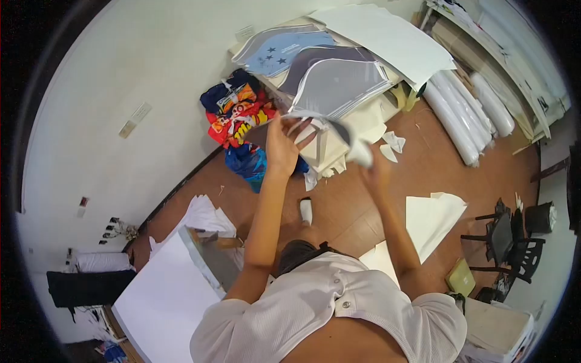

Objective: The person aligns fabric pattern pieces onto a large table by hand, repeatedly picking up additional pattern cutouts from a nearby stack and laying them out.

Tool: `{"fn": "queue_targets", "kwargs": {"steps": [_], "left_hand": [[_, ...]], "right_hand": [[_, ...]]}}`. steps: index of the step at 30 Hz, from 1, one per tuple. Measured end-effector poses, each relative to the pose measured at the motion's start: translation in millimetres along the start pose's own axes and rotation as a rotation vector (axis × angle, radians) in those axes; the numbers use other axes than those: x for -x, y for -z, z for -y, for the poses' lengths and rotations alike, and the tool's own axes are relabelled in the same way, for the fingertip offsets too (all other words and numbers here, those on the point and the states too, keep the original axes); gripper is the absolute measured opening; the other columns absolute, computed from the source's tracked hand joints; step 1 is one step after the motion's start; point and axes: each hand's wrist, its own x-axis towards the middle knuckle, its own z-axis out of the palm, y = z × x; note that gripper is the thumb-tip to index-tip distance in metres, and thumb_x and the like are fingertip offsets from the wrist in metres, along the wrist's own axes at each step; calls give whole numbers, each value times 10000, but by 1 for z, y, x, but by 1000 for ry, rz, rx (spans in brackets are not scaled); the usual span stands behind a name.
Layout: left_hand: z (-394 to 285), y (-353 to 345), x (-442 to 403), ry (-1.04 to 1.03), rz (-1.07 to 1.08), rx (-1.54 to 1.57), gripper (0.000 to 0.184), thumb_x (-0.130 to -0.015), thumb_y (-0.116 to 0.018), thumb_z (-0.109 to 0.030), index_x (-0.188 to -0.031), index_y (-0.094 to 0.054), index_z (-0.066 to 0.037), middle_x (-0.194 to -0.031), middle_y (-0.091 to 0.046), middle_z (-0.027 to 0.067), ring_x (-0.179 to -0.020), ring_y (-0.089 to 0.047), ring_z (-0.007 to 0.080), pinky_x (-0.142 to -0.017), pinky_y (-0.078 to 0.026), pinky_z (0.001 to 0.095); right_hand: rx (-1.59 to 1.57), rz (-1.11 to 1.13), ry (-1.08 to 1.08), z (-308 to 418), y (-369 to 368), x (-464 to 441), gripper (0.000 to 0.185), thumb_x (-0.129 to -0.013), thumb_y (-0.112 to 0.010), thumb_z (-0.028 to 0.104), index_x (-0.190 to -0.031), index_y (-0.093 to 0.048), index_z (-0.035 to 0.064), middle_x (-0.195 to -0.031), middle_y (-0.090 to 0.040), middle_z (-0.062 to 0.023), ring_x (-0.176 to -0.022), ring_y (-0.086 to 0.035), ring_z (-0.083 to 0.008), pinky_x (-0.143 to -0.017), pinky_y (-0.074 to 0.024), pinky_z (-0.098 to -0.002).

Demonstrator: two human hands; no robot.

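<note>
My left hand (283,148) is raised over the near side of the stack, its fingers bent around the edge of a thin grey-and-white strip (315,116). The strip bows to the right and turns dark and smeared. To the right, my right hand (376,174) is blurred by motion, with a white blurred piece (361,154) at its fingers. Whether that piece belongs to the strip, I cannot tell. Beyond my hands lies a stack of cream sheets, topped by grey panels (345,81) with wavy white edges and a blue panel with dark stars (284,53).
Colourful printed cloth (239,115) is heaped left of the stack. A white sheet (387,39) covers its far end. Wrapped white rolls (454,118) lie at right. Cream scraps (433,221) are on the brown floor. Black chairs (505,236) stand right; a white-topped table (166,296) stands left.
</note>
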Motion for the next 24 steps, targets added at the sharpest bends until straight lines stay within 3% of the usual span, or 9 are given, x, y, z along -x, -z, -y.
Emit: {"fn": "queue_targets", "kwargs": {"steps": [2, 4, 6, 9, 11, 14, 17, 22, 24], "left_hand": [[6, -7, -58, -103, 162, -309, 252, -840, -544, -200, -1017, -540, -20, -951, -552, 69, -867, -520, 156, -802, -422, 277], [12, -21, -119, -211, 346, -614, 289, -845, -538, -206, -1068, -532, -22, -1024, -548, 80, -931, -521, 169, -851, -417, 291], [30, -11, -189, -402, 482, -1224, 393, -874, -490, -280, -1176, -490, -29, -1189, -497, 114, -1085, -483, 217, -921, -386, 347], [67, -2, -279, -557, 601, -1611, 490, -879, -452, -386, -1251, -440, -67, -1302, -410, 131, -1186, -407, 269, -976, -319, 430], [90, -23, -316, -576, 547, -1983, 528, -862, -446, -452, -1283, -421, -134, -1364, -336, 124, -1250, -316, 307, -1008, -238, 492], [129, -21, -362, -604, 476, -2109, 544, -843, -457, -481, -1287, -419, -169, -1380, -307, 122, -1264, -269, 346, -1013, -183, 543], [172, -46, -418, -711, 340, -2170, 541, -845, -445, -483, -1280, -427, -163, -1366, -328, 131, -1254, -275, 375, -995, -196, 558], [220, -57, -462, -625, 0, -2320, 534, -857, -406, -491, -1259, -451, -143, -1325, -383, 154, -1232, -301, 387, -957, -237, 558], [232, -88, -469, -715, -70, -2307, 503, -847, -458, -452, -1219, -479, -113, -1276, -433, 159, -1198, -344, 378, -946, -253, 545]], "right_hand": [[-48, -83, -182, -48, -11, -52, 292, -728, -540, 72, -1010, -586, 9, -758, -605, -64, -613, -508, -160, -559, -397, -239], [-428, -121, -495, -92, -15, -122, 218, -760, -598, 155, -872, -605, -32, -600, -526, -32, -521, -428, -108, -485, -330, -209], [-437, -82, -617, -149, -29, -177, 291, -755, -639, 241, -790, -599, -45, -583, -505, -18, -536, -442, -95, -504, -349, -206], [-360, 118, -756, -252, -59, -240, 310, -748, -638, 262, -772, -595, -44, -597, -521, -36, -536, -451, -115, -518, -373, -227], [-161, 178, -644, -312, -74, -279, 275, -754, -624, 234, -805, -604, -35, -622, -537, -28, -547, -468, -94, -493, -368, -195], [-64, 225, -601, -369, -88, -317, 303, -755, -615, 268, -821, -602, -28, -607, -531, -44, -529, -478, -126, -486, -395, -235], [-192, 207, -801, -426, -72, -352, 343, -764, -607, 305, -848, -598, -27, -609, -547, -66, -536, -500, -161, -520, -428, -275], [118, 428, -685, -488, -50, -353, 337, -799, -583, 329, -815, -586, -8, -700, -597, -82, -607, -562, -188, -562, -443, -284], [-85, 135, -585, -514, -18, -380, 363, -800, -573, 312, -914, -574, -33, -782, -596, -132, -684, -563, -215, -619, -452, -289]]}}
